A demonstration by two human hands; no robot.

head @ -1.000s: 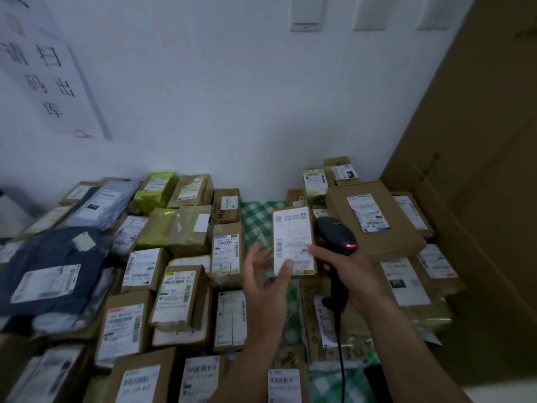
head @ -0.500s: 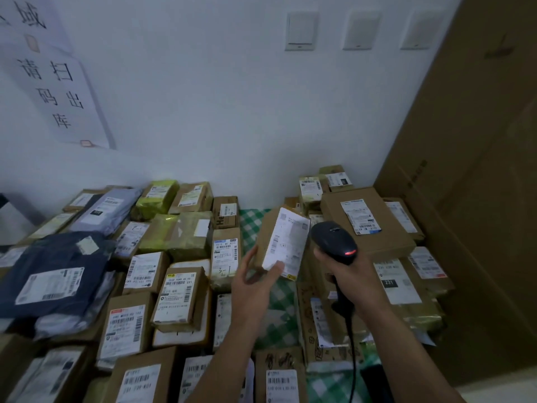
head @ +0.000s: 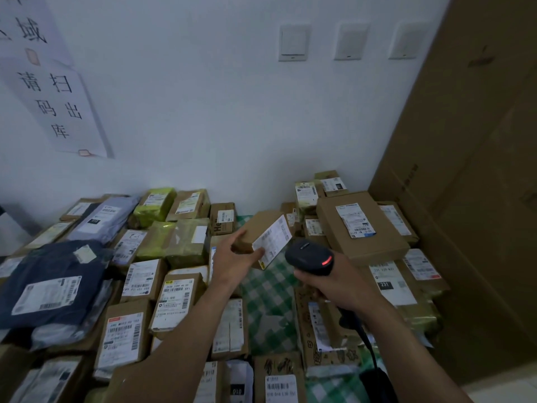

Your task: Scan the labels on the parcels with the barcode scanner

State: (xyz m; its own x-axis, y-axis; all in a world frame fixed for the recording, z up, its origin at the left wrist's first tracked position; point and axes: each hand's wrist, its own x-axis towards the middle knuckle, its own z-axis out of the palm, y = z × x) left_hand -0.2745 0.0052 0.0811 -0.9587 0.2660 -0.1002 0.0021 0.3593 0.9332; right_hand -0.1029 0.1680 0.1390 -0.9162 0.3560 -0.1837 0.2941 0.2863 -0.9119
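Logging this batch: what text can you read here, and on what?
"请扫码出库" on the wall sign.
"域" on the sheet above it.
"231" on a right-side parcel label.
"010" on a bottom parcel label.
Held parcel's label and the rest: too blurred.

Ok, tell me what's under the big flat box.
The big flat box rests on smaller parcels; a labelled parcel sticks out at its near edge. Its middle covers the rest.

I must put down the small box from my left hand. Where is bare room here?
The green checked cloth is bare in a strip below the small box, between the flat parcel on its left and the printed carton on its right. Elsewhere parcels lie edge to edge or stacked; no room.
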